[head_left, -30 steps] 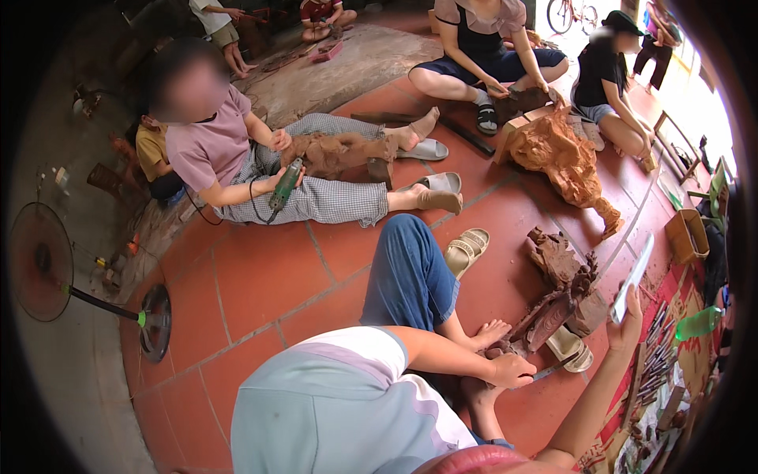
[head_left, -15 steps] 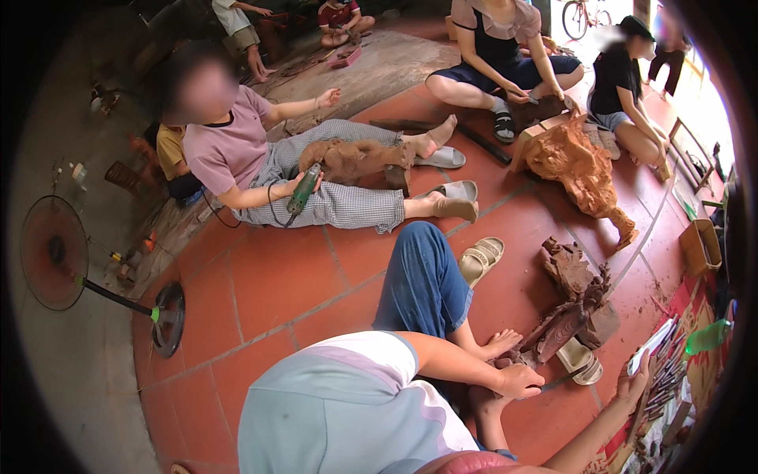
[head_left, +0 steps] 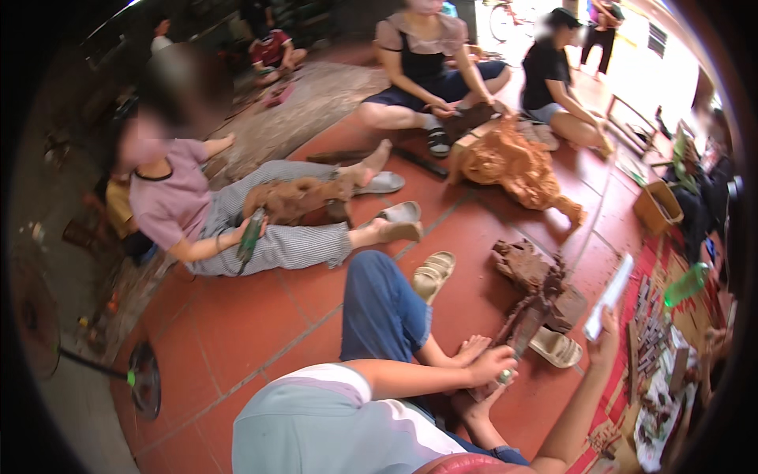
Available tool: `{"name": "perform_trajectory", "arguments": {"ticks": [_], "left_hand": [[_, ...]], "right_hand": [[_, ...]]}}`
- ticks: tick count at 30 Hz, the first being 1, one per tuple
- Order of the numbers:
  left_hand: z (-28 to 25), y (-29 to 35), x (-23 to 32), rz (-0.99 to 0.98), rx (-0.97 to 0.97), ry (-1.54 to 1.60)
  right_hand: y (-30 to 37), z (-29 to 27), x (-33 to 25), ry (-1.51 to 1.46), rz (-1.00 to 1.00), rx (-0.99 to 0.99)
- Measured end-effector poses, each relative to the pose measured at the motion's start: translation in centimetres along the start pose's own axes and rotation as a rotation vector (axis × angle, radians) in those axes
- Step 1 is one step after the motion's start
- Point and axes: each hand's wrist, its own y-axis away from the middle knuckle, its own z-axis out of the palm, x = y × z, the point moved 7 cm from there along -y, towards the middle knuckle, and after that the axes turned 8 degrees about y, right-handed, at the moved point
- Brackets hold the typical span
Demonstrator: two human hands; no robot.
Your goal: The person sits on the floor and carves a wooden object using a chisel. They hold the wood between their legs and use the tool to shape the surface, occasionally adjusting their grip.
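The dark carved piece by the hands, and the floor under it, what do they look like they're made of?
The carved piece looks like unfinished wood: dull dark brown, rough and irregular in shape. The floor looks like terracotta tile: matt reddish squares divided by pale grout lines.

Terracotta tile floor (head_left: 237,332) with pale grout lines; a grey worn mat (head_left: 308,103) at eleven o'clock — bright daylight floods in at one o'clock, darkness at ten.

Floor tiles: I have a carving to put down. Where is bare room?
Bare red tiles lie between the fan base and the blue-jeaned knee. Crowded on the right: dark wood carving, sandals, tool mat, and the right hand holding a white strip.
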Motion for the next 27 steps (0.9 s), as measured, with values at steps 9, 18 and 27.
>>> {"name": "perform_trajectory", "arguments": {"ticks": [9, 18, 27], "left_hand": [[-19.6, 3.2, 10.0, 0.014, 0.213, 0.871], [-27.3, 11.2, 11.9, -0.068, 0.462, 0.362], [-43.1, 14.0, 9.1, -0.006, 0.846, 0.561]], "right_hand": [[2.0, 24.7, 6.8, -0.024, 0.229, -0.445], [7.2, 41.5, 8.2, -0.002, 0.298, -0.672], [6.8, 44.5, 12.3, 0.201, 0.32, -0.718]]}}
